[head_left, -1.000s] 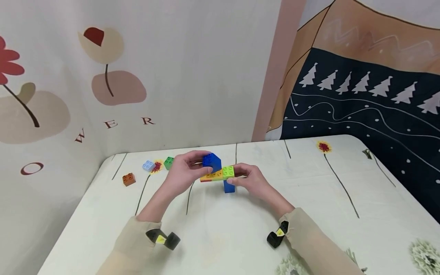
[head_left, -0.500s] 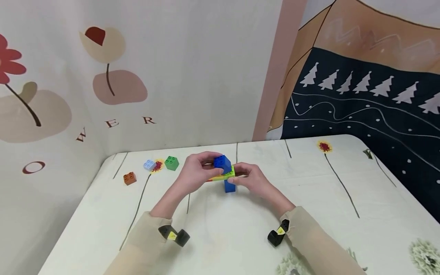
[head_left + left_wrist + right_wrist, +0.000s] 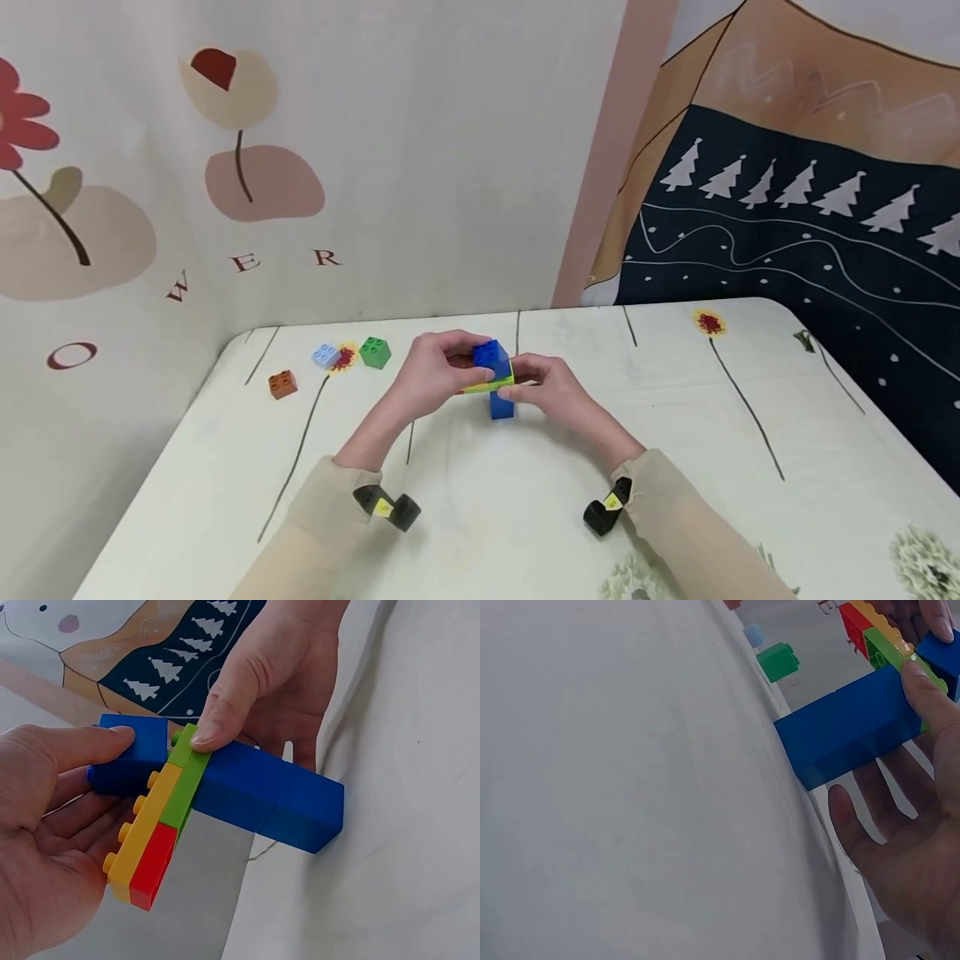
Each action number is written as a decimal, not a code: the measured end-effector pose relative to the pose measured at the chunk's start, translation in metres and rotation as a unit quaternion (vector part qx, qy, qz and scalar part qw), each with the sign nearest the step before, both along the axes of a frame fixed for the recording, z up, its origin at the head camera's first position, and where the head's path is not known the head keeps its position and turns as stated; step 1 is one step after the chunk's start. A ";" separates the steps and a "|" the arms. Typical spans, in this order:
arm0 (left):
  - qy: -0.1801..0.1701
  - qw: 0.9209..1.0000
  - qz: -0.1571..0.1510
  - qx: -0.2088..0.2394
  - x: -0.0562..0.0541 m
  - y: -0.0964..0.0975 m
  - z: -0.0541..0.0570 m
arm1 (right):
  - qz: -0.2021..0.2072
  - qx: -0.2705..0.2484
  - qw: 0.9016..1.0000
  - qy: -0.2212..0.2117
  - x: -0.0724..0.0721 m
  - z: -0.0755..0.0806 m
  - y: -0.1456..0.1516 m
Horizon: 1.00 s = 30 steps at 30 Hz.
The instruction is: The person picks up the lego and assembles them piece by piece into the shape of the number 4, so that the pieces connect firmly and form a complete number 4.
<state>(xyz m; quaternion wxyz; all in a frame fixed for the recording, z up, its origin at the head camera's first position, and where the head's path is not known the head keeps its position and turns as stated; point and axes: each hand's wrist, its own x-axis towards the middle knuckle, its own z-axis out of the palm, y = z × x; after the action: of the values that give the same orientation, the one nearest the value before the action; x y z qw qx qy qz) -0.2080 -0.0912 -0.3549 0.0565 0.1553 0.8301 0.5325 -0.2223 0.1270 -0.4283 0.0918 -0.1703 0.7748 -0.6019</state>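
Note:
My left hand (image 3: 431,375) pinches a blue toy building brick (image 3: 139,746) between thumb and fingers. The brick is at the studded face of a light green piece (image 3: 184,780), with a green stud showing between them. That piece tops an upright column of two blue bricks (image 3: 847,724) on the table. A yellow piece (image 3: 146,825) and a red brick (image 3: 152,862) stick out sideways from the top of the column, toward the left hand. My right hand (image 3: 551,387) pinches the top of the column at the light green piece, its thumb in front.
On the left of the white patterned tablecloth (image 3: 465,517) lie a green brick (image 3: 375,352), a light blue brick (image 3: 326,355) and a brown brick (image 3: 282,384). A printed curtain (image 3: 450,167) hangs behind the table.
My left hand has moved right with the blue brick, from above the yellow piece to the light green end. The green brick behind it has come into full view. The right hand stays put.

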 end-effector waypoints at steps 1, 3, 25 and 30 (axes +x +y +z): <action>0.001 1.000 0.000 -0.001 0.000 0.000 0.000 | 0.000 0.000 1.000 -0.001 0.000 0.000 0.000; 0.004 1.000 -0.002 -0.006 -0.001 0.001 0.001 | -0.004 0.002 1.000 -0.004 0.000 0.000 0.000; -0.005 0.999 0.003 -0.034 0.000 0.005 0.007 | -0.019 0.005 1.000 0.005 0.003 -0.001 -0.003; -0.005 0.999 0.003 -0.035 0.000 0.006 0.007 | -0.021 0.002 1.000 0.010 0.003 -0.002 -0.002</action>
<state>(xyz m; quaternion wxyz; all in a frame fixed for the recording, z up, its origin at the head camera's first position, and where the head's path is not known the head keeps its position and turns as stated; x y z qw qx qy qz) -0.2080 -0.0849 -0.3481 0.0638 0.1480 0.8483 0.5044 -0.2191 0.1248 -0.4307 0.0716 -0.1598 0.7804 -0.6003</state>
